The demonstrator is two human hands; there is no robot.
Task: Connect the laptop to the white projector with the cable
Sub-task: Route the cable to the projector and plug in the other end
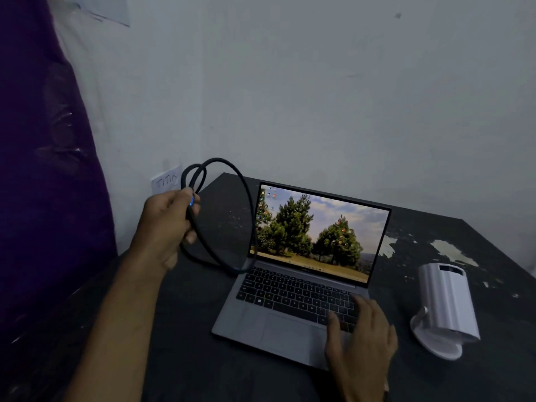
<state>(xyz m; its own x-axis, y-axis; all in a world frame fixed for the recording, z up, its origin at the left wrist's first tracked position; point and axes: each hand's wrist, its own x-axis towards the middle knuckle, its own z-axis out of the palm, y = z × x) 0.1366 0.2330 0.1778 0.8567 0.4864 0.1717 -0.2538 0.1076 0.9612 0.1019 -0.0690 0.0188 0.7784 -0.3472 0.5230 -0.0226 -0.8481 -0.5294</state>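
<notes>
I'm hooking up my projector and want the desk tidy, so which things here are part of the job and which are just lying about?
Part of the job:
- looped black braided cable, in the left hand's grip
- open grey laptop, right hand resting on its keyboard
- white cylindrical projector on its stand

Just lying about:
- handwritten white paper label on the wall
- purple fabric at the left

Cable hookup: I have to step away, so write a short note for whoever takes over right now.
Left hand: grip shut on the looped black cable, held above the table, left of the laptop.
Right hand: open, resting on the keyboard's right side.
Laptop open, screen on. White projector sits to its right, nothing plugged in that I can see.
Done: cable picked up.
Left: plug both ends in.
</notes>
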